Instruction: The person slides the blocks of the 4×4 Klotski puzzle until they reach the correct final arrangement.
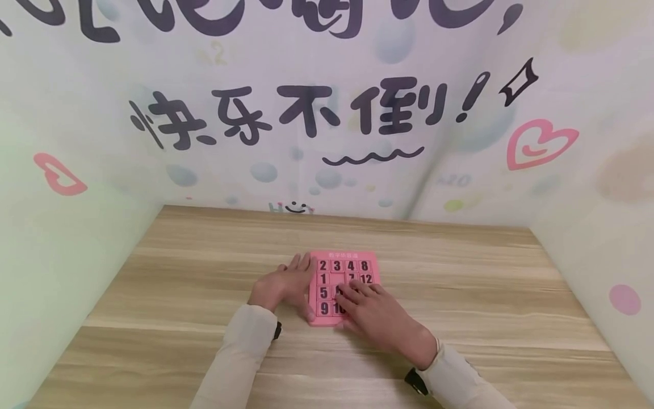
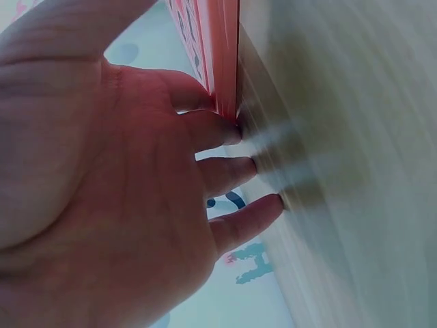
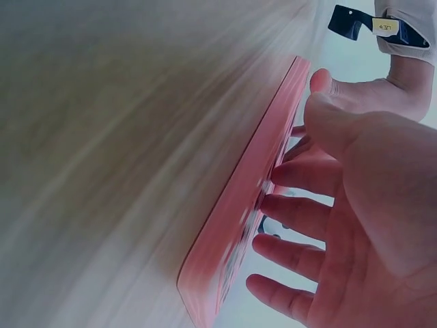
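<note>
The pink puzzle [image 1: 335, 279] lies between both hands: left hand [image 1: 287, 286] straight-fingered, touching its left edge; right hand [image 1: 382, 316] loosely extended over its lower right. Beneath it, wood-grain table [image 1: 179, 284]; behind, printed wall [image 1: 250, 65].

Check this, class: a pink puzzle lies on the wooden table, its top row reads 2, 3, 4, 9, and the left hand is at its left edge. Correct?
Not quite: the head view shows the top row's last tile as 8. The puzzle does lie on the table, with the left hand at its left edge.
</note>
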Available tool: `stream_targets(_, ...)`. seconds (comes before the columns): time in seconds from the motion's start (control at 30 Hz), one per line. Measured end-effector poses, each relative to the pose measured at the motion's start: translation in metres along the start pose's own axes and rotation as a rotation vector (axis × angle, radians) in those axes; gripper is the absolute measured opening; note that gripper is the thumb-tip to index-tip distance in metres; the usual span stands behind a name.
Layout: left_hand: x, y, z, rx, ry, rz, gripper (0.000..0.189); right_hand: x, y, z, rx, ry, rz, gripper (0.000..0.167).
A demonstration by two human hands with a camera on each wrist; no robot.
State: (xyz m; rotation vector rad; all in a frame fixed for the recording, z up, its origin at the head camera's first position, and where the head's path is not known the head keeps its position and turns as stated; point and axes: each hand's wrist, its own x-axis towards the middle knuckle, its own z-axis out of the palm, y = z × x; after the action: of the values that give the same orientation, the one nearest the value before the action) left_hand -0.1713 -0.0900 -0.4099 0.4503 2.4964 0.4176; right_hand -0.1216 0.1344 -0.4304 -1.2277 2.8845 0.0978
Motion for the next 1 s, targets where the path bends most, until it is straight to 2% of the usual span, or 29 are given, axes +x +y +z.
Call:
stream_targets(0.57, 0.007, 0.005, 0.0, 0.001, -0.011, 0.0, 0.127, 0.008, 0.011, 0.0, -0.005, -0.047, 0.026, 0.055)
stream_targets(0.77, 0.006, 0.004, 0.0, -0.008, -0.001, 0.006, 0.129, 0.012, 0.012, -0.001, 0.035, -0.056, 0.045, 0.057)
stream_targets(1.0, 0.0, 0.001, 0.003, -0.065, 0.015, 0.0, 0.128, 0.013, 0.012, 0.0, 0.133, -0.059, 0.064, 0.059)
